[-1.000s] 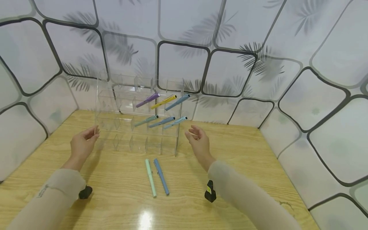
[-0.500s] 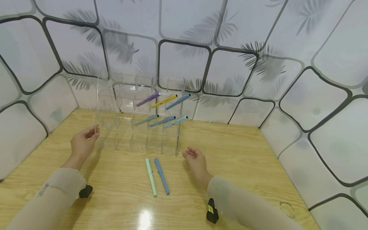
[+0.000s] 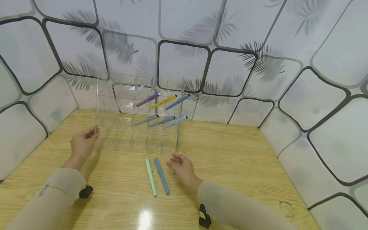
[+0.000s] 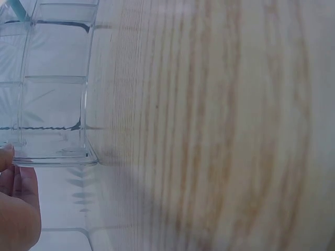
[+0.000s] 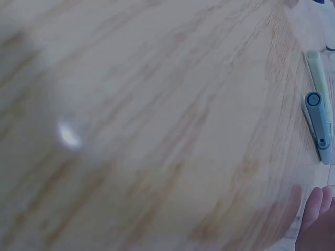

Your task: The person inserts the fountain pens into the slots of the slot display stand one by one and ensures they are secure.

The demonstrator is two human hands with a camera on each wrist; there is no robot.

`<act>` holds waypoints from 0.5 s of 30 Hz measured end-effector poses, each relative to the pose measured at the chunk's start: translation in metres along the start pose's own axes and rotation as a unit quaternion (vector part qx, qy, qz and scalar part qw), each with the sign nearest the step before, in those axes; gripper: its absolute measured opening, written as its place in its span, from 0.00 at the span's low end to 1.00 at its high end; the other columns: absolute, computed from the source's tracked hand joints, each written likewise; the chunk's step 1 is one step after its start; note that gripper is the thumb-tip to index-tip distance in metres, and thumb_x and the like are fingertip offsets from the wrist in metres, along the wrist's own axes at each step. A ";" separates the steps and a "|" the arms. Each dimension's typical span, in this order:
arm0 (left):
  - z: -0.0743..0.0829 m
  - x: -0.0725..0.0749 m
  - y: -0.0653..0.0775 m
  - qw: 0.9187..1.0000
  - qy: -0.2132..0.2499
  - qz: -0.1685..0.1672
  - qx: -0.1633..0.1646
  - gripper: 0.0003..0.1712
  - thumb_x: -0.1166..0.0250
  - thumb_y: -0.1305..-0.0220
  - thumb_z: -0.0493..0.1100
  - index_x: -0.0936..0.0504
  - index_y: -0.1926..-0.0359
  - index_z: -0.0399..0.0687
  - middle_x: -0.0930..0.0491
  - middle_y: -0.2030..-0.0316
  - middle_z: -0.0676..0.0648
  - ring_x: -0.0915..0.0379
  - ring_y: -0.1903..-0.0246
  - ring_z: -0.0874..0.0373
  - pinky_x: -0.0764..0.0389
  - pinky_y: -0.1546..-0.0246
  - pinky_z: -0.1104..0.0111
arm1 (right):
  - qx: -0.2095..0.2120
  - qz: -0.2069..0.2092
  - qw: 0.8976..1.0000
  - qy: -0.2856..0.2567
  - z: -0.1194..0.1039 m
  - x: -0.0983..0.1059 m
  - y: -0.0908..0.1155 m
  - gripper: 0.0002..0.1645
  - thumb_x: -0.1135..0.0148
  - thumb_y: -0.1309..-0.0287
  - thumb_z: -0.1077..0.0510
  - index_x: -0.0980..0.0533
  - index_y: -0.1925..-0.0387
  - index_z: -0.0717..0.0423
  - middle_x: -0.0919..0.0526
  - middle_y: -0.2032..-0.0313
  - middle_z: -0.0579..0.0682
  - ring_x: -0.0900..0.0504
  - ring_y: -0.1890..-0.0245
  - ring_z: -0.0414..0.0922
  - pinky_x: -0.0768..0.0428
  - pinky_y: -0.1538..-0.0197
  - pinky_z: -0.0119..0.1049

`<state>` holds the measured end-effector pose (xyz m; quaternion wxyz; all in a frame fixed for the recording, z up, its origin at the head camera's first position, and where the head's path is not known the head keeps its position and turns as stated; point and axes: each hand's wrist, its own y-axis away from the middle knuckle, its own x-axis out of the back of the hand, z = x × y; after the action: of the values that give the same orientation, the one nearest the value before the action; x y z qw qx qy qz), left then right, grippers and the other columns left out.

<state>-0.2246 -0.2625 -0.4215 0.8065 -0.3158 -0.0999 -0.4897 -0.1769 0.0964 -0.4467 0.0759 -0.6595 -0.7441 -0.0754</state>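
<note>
My left hand (image 3: pixel 81 144) pinches the left side panel of a clear acrylic pen rack (image 3: pixel 139 144); in the left wrist view, the thumb and fingers lie on either side of the rack's edge (image 4: pixel 52 161). Two capped pens lie side by side on the table before the rack, a mint green pen (image 3: pixel 150 178) and a blue pen (image 3: pixel 162 177). Just right of the blue pen, my right hand (image 3: pixel 184 169) hovers with loosely bent fingers and holds nothing. The right wrist view has the blue pen (image 5: pixel 317 123) just beyond the fingers (image 5: pixel 312 205).
In the rack's upper row sit a purple pen (image 3: pixel 148 99), a yellow pen (image 3: pixel 164 101) and a blue pen (image 3: pixel 178 101). Below them rest a green pen (image 3: pixel 147 120), another blue pen (image 3: pixel 162 121) and a light blue pen (image 3: pixel 176 122). Patterned wall covering (image 3: pixel 184 67) rises behind the wooden table (image 3: pixel 230 153).
My right hand has come down from beside the rack's right side and moved toward the front and left, close to the blue pen. My left hand stays on the rack.
</note>
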 end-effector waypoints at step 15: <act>0.002 0.001 0.001 1.000 -0.001 -0.018 0.016 0.20 0.39 0.34 0.37 0.24 0.42 0.35 0.22 0.52 0.34 0.38 0.69 0.86 0.31 0.72 0.90 | -0.023 -0.033 0.995 0.095 -0.006 -0.018 -0.010 0.33 0.24 0.55 0.58 0.26 0.45 0.60 0.20 0.53 0.52 0.21 0.54 0.49 0.18 0.58 0.38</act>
<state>-0.2228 -0.2620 -0.4201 0.8022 -0.3015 -0.1145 -0.5025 -0.1845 0.0765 -0.4447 0.1285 -0.6258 -0.7531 -0.1570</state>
